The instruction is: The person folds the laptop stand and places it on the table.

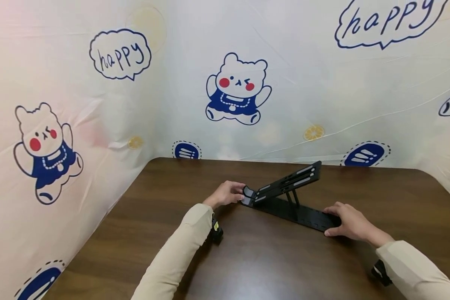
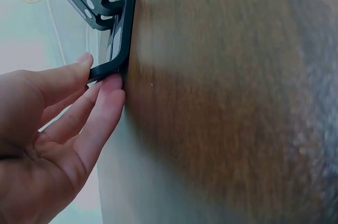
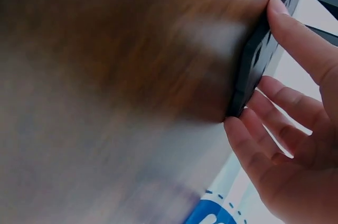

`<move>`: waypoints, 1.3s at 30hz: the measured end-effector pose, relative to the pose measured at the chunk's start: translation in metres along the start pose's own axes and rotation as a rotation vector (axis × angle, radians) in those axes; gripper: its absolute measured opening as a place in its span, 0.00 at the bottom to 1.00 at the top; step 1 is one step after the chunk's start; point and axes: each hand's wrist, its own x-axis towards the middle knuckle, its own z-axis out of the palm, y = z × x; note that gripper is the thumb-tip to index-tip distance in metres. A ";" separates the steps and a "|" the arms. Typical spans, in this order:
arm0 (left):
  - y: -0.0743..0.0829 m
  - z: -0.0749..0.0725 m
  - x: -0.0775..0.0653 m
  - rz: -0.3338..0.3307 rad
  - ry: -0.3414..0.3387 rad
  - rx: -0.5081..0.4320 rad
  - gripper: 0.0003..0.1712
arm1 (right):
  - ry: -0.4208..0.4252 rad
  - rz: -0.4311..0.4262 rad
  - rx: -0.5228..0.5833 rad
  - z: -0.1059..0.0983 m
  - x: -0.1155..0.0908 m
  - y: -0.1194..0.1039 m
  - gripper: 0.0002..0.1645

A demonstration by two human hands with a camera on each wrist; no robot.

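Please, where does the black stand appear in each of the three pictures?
Head: the black stand is just right of centre, between left hand and right hand.
Left wrist: the stand is upper left, cut by the top edge.
Right wrist: the stand is upper right, partly shown.
Shared landmark: the brown tabletop.

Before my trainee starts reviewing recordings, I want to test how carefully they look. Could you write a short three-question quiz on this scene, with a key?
1. Which part of the black stand does the left hand pinch?
2. True or false: the upper plate slopes up over the base, with struts between them.
3. Choose one. The right hand is at:
A: the struts
B: the upper plate
C: the end of the base

Key:
1. The end with the curved hooks
2. True
3. C
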 end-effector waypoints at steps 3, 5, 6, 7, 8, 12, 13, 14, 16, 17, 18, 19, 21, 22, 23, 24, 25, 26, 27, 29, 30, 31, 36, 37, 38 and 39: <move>0.002 0.003 0.001 -0.005 -0.006 -0.029 0.24 | -0.013 -0.004 -0.002 0.001 -0.006 0.000 0.37; 0.002 0.004 0.001 0.000 0.001 -0.034 0.24 | -0.017 -0.014 -0.010 0.001 -0.008 -0.001 0.37; 0.002 0.005 0.001 0.000 0.005 -0.037 0.23 | -0.023 -0.019 -0.013 0.002 -0.009 -0.002 0.37; 0.002 0.005 0.001 0.002 0.010 -0.040 0.23 | -0.026 -0.020 -0.014 0.002 -0.009 -0.003 0.37; 0.002 0.005 0.001 0.005 0.016 -0.045 0.23 | -0.031 -0.021 -0.015 0.002 -0.009 -0.004 0.36; 0.001 0.006 0.001 0.017 0.033 -0.045 0.23 | -0.054 -0.026 -0.017 0.002 -0.010 -0.007 0.36; 0.001 0.007 0.001 0.017 0.039 -0.041 0.22 | -0.056 -0.021 -0.015 0.002 -0.011 -0.008 0.36; 0.000 0.007 0.001 0.016 0.045 -0.035 0.22 | -0.057 -0.026 -0.015 0.002 -0.011 -0.008 0.36; 0.001 0.008 0.002 0.007 0.054 -0.021 0.22 | -0.059 -0.032 -0.012 0.003 -0.013 -0.009 0.36; 0.001 0.009 0.002 0.000 0.058 -0.015 0.22 | -0.058 -0.028 -0.009 0.003 -0.013 -0.010 0.36; 0.001 0.009 0.003 -0.008 0.063 -0.013 0.22 | -0.057 -0.025 -0.005 0.003 -0.014 -0.011 0.36; 0.001 0.010 0.003 -0.015 0.068 -0.007 0.21 | -0.054 -0.024 -0.003 0.004 -0.015 -0.011 0.36; 0.001 0.012 0.005 -0.016 0.080 0.000 0.21 | -0.052 -0.022 0.005 0.005 -0.017 -0.013 0.37; 0.001 0.012 0.005 -0.009 0.091 0.003 0.21 | -0.050 -0.018 0.007 0.006 -0.017 -0.014 0.37; 0.001 0.013 0.006 -0.003 0.101 0.010 0.20 | -0.048 -0.018 0.010 0.006 -0.017 -0.015 0.37; 0.001 0.014 0.006 0.005 0.111 0.018 0.20 | -0.048 -0.019 0.015 0.007 -0.018 -0.016 0.37; 0.001 0.014 0.006 0.010 0.120 0.029 0.20 | -0.050 -0.017 0.021 0.007 -0.018 -0.016 0.37; 0.002 0.015 0.007 0.019 0.131 0.041 0.19 | -0.052 -0.006 0.027 0.008 -0.018 -0.018 0.37; 0.002 0.015 0.007 0.018 0.139 0.049 0.19 | -0.056 0.000 0.032 0.008 -0.019 -0.019 0.37; 0.004 0.017 0.009 0.011 0.153 0.066 0.18 | -0.068 0.002 0.048 0.010 -0.019 -0.021 0.37; 0.004 0.017 0.010 0.009 0.161 0.073 0.18 | -0.073 0.010 0.058 0.010 -0.020 -0.023 0.37; 0.005 0.018 0.011 0.008 0.171 0.082 0.18 | -0.071 0.016 0.064 0.011 -0.021 -0.025 0.37; 0.008 0.022 0.019 0.022 0.210 0.128 0.16 | -0.055 0.028 0.069 0.017 -0.024 -0.033 0.38; 0.008 0.023 0.020 0.024 0.216 0.133 0.16 | -0.047 0.030 0.067 0.018 -0.025 -0.034 0.38; 0.009 0.024 0.022 0.024 0.221 0.138 0.15 | -0.047 0.034 0.069 0.019 -0.026 -0.036 0.38; 0.009 0.025 0.024 0.024 0.226 0.141 0.15 | -0.050 0.039 0.075 0.020 -0.027 -0.038 0.38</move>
